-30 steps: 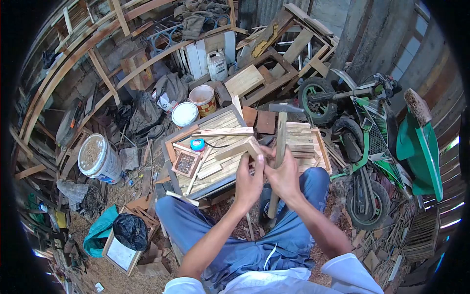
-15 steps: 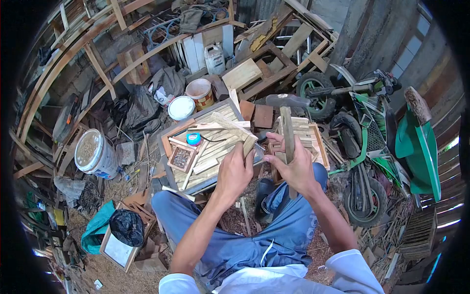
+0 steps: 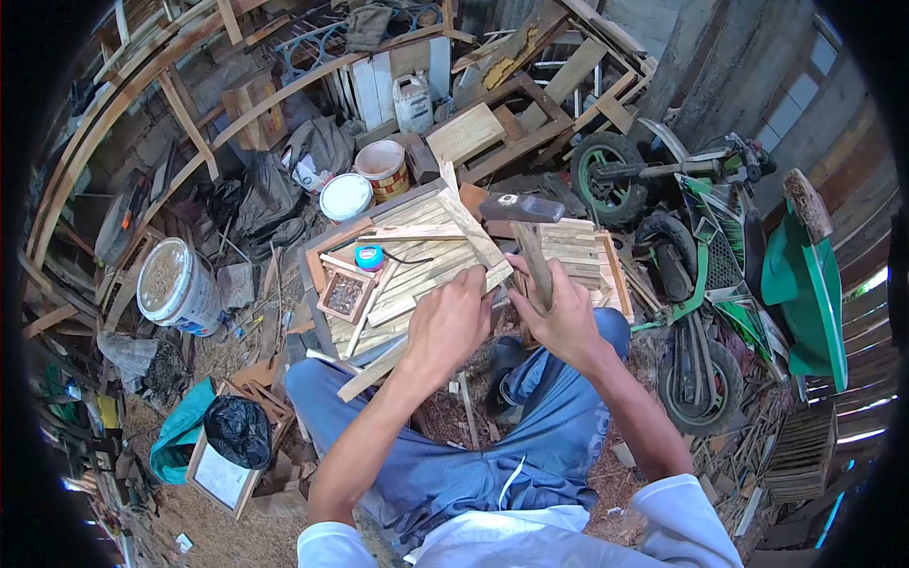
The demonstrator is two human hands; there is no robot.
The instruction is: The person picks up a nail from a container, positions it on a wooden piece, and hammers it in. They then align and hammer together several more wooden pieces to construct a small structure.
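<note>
My left hand grips two wooden slats that meet at an angle. One slat runs out below the hand past my wrist, while the other slat points up and away. In my right hand is a hammer, held by its wooden handle with the dark metal head uppermost. My right fingertips are right at the corner where the slats meet; anything small pinched there is hidden. Under both hands lies a slatted wooden panel, carrying a small box of nails and a blue tape measure.
A second slatted panel lies to the right, before a green motorbike and a green wheelbarrow. Buckets stand to the left, one filled bucket nearest. Scrap wood and a black bag surround my legs.
The hammer has tilted, its head shifting left over the panel. My left hand has turned the slats, so one now reaches down past my wrist. Both hands are closer together.
</note>
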